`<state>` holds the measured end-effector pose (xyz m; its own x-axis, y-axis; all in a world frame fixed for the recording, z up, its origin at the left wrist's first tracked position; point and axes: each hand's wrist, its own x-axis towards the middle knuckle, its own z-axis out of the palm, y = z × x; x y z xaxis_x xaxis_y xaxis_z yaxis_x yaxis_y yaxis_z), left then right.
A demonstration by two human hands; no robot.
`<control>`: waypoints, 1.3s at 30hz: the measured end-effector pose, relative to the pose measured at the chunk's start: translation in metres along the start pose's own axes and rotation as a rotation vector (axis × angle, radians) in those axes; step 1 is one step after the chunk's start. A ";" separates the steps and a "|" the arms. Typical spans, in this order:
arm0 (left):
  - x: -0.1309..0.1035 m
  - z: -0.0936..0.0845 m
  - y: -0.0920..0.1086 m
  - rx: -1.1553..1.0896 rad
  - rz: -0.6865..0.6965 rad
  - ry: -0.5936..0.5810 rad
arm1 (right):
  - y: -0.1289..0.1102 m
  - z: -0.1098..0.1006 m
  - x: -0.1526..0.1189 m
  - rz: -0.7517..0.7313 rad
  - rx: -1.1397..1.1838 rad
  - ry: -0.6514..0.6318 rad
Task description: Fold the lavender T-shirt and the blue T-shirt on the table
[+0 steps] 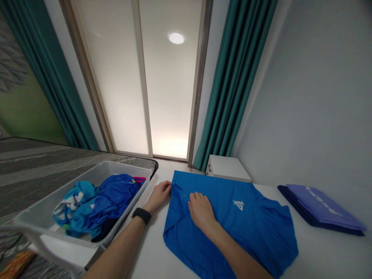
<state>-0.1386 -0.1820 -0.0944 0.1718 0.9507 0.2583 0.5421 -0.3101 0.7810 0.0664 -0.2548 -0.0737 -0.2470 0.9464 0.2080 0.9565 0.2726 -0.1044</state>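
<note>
Closest to the camera, at the bottom middle of the frame, one blue shirt [229, 190] lies spread out on the white table [154, 248]. It has one small white picture with letters on its front. It is wide open but not smooth, and there are creases near its left side.

Two hands touch it. The left hand [160, 192] has its fingers nearly closed and seems to pinch the shirt's left edge. It has one black band [142, 215] on its wrist. The right hand [201, 211] is open and lies flat on the cloth, holding nothing.

Just to the right, at the lower right of the frame, is a neat pile. It looks like two folded things: one purple piece [325, 207] with white letters on top, and one dark blue piece [300, 214] under it. So those look done, but the shirt is not folded up.

At the lower left sits one clear tub [100, 170]. The clothes [116, 195] in it are all bunched up and not folded. I see at least three, but they are too mixed up to count them all.

Farther back are one white box [229, 167] and two green curtains [241, 77].
</note>
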 end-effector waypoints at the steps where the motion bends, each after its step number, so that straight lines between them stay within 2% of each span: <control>1: 0.000 0.000 0.000 -0.011 0.005 -0.006 | 0.002 -0.002 0.003 0.012 0.057 0.002; 5: 0.002 0.002 -0.004 -0.052 -0.001 -0.012 | 0.020 -0.012 0.025 0.091 0.394 -0.038; 7: 0.004 0.004 -0.006 -0.014 -0.025 0.014 | 0.031 -0.014 0.036 0.123 0.445 -0.039; 11: 0.008 0.008 -0.007 0.126 -0.057 0.071 | 0.044 -0.008 0.048 0.227 0.239 -0.109; 14: 0.009 0.009 -0.007 0.194 -0.055 0.057 | 0.049 0.000 0.050 0.246 0.114 -0.161; 22: 0.007 0.006 -0.003 0.244 -0.036 -0.004 | 0.050 0.006 0.043 0.246 0.122 -0.123; 27: 0.007 0.005 0.002 0.267 -0.071 -0.037 | 0.040 0.006 0.029 0.096 0.244 -0.099; 31: 0.006 0.004 0.003 0.269 -0.051 -0.036 | 0.031 -0.002 0.011 0.033 0.407 -0.137; 33: 0.006 0.005 0.002 0.268 -0.041 -0.033 | 0.027 -0.009 -0.003 -0.020 0.435 -0.151; 37: 0.007 0.006 -0.001 0.267 -0.044 -0.036 | 0.023 -0.022 -0.038 -0.242 0.478 -0.167; 39: 0.007 0.006 -0.002 0.269 -0.059 -0.038 | 0.023 -0.027 -0.054 -0.300 0.460 -0.189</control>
<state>-0.1341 -0.1743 -0.0977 0.1613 0.9681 0.1915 0.7499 -0.2464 0.6139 0.1061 -0.3042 -0.0615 -0.5611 0.8189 0.1206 0.6845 0.5409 -0.4887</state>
